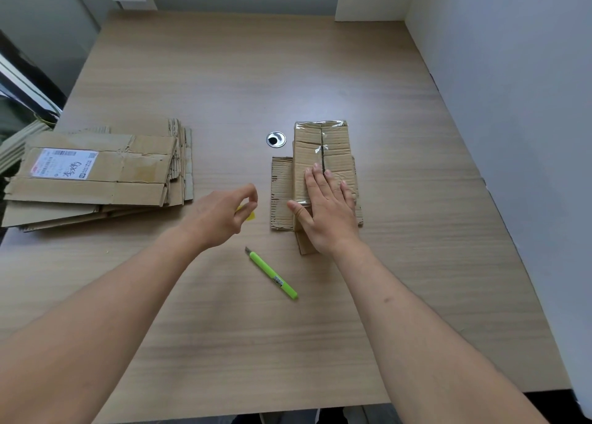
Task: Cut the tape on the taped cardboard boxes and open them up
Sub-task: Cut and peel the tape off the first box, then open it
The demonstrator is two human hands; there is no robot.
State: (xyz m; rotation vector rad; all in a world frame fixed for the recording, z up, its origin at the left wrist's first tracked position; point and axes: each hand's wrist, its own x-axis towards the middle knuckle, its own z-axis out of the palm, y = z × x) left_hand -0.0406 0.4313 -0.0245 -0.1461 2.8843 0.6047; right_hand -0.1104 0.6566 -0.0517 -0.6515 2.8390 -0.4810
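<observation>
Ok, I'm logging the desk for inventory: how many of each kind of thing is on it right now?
Box cutter, green: 1
Taped cardboard box, under the right hand: 1
Stack of flattened cardboard (sheets too overlapped to count): 1
Small yellow piece by the left hand: 1
Metal cable grommet in the table: 1
Total: 5
</observation>
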